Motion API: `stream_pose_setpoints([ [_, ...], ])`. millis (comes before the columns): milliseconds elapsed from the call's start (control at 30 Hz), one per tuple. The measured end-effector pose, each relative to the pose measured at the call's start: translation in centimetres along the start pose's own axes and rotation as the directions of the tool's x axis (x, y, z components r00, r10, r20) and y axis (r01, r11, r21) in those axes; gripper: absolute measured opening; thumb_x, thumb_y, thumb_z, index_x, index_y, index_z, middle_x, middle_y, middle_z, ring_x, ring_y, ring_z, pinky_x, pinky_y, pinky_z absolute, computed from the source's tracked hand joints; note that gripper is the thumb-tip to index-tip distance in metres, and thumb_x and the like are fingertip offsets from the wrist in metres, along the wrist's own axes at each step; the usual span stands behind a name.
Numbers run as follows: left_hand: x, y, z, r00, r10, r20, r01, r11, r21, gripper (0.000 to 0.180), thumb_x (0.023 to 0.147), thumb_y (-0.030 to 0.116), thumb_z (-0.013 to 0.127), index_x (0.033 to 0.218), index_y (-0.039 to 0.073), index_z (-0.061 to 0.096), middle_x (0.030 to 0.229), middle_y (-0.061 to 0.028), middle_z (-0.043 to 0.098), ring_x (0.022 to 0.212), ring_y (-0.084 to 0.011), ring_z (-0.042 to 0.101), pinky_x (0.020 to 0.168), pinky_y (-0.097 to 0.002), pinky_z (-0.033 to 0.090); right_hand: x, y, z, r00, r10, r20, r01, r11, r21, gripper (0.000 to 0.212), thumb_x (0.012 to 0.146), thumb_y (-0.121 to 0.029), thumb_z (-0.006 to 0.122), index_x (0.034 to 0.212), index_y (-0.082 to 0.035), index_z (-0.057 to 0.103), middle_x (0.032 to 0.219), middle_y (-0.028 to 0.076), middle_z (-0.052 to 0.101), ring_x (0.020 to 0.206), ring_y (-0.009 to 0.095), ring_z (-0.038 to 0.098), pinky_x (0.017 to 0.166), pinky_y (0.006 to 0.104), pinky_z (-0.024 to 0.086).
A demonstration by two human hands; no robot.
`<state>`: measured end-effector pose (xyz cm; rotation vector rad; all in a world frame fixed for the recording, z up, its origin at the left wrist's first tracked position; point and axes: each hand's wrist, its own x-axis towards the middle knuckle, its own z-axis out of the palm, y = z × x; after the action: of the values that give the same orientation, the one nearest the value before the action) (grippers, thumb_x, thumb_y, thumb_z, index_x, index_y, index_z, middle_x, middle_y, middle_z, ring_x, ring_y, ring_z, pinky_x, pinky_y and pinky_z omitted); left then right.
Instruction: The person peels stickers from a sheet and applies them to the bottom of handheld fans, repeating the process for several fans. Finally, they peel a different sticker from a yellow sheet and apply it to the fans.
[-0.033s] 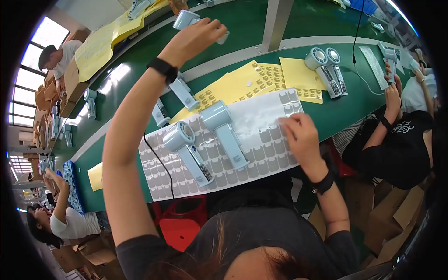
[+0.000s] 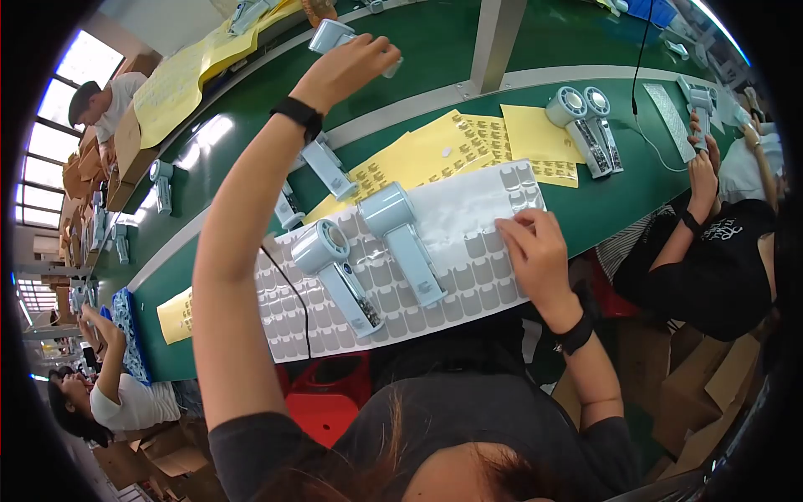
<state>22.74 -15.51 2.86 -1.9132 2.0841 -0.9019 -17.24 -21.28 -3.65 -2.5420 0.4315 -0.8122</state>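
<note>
My left hand [image 2: 351, 69] stretches to the far side of the table, its fingers curled over the handle of a pale blue handheld fan [image 2: 328, 35], whose head sticks out to the left. Close to me lies a white sheet of grey stickers [image 2: 456, 226], partly peeled bare. Two pale blue handheld fans rest on it: the left fan [image 2: 319, 247] has its handle uncovered with inner parts showing, while the right fan [image 2: 389, 211] shows a smooth handle. At the sheet's right part, my right hand [image 2: 539, 255] has bent fingertips together; anything between them is too small to make out.
Yellow sticker sheets [image 2: 418, 155] lie beyond the white one, beside a fan [image 2: 330, 170] near my left forearm. A pair of fans [image 2: 577, 117] stands farther right. A black cable [image 2: 288, 284] crosses the white sheet. A metal post [image 2: 498, 46] rises behind. Co-workers sit on both sides.
My left forearm has shifted slightly right, and its hand a little left. My right fingertips have dropped slightly nearer to me on the sheet.
</note>
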Motion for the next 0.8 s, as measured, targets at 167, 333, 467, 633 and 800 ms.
stream_pose_setpoints([
  [167, -0.4, -1.3, 7.6, 0.985, -0.149, 0.089, 0.143, 0.987, 0.071, 0.04, 0.081, 0.001, 0.065, 0.118, 0.007, 0.052, 0.107, -0.011, 0.059, 0.102, -0.028, 0.064, 0.084, -0.0349, 0.055, -0.4, -1.1, 1.3, 0.998, 0.003, -0.07, -0.008, 0.998, -0.063, 0.016, 0.076, -0.001, 0.073, 0.091, -0.004, 0.069, 0.096, 0.01, 0.061, 0.085, 0.03, 0.057, 0.074, 0.035, 0.048],
  [333, -1.3, 1.6, 0.6, 0.962, -0.272, -0.032, 0.233, 0.876, -0.422, 0.046, 0.087, 0.01, 0.063, 0.132, 0.006, 0.052, 0.121, -0.0165, 0.059, 0.109, -0.0353, 0.061, 0.089, -0.0387, 0.053, -0.4, -0.9, 1.2, 0.984, 0.157, -0.08, -0.148, 0.984, 0.102, 0.015, 0.075, -0.001, 0.075, 0.087, -0.003, 0.066, 0.098, 0.01, 0.06, 0.087, 0.029, 0.057, 0.077, 0.0345, 0.047],
  [467, -4.0, 10.0, -12.3, 0.988, 0.126, -0.091, -0.147, 0.576, -0.804, 0.048, 0.087, 0.022, 0.067, 0.131, 0.007, 0.055, 0.128, -0.0137, 0.059, 0.119, -0.0324, 0.056, 0.105, -0.0438, 0.043, -0.9, 0.0, 1.2, 0.979, 0.193, -0.073, -0.187, 0.979, 0.078, 0.017, 0.075, 0.001, 0.075, 0.088, -0.003, 0.064, 0.098, 0.01, 0.059, 0.088, 0.028, 0.057, 0.078, 0.0327, 0.047],
  [633, -9.1, 16.4, -13.8, 0.9, 0.428, 0.076, -0.307, 0.751, -0.585, 0.044, 0.085, 0.025, 0.069, 0.123, 0.004, 0.059, 0.121, -0.0131, 0.06, 0.117, -0.0241, 0.058, 0.107, -0.0434, 0.042, 0.0, -1.1, 0.6, 0.967, 0.253, 0.023, -0.249, 0.926, 0.283, 0.019, 0.077, 0.003, 0.073, 0.091, -0.001, 0.061, 0.099, 0.007, 0.059, 0.09, 0.019, 0.058, 0.078, 0.0303, 0.047],
  [800, -9.4, 15.1, -14.7, 0.97, 0.245, -0.005, -0.196, 0.766, -0.612, 0.049, 0.082, 0.022, 0.073, 0.122, -0.001, 0.055, 0.119, -0.0166, 0.059, 0.113, -0.0287, 0.06, 0.101, -0.0415, 0.048, 2.3, -3.7, -3.9, 0.843, 0.414, 0.344, -0.474, 0.266, 0.84, 0.022, 0.078, 0.004, 0.074, 0.091, -0.002, 0.058, 0.095, 0.005, 0.06, 0.088, 0.011, 0.058, 0.076, 0.027, 0.049],
])
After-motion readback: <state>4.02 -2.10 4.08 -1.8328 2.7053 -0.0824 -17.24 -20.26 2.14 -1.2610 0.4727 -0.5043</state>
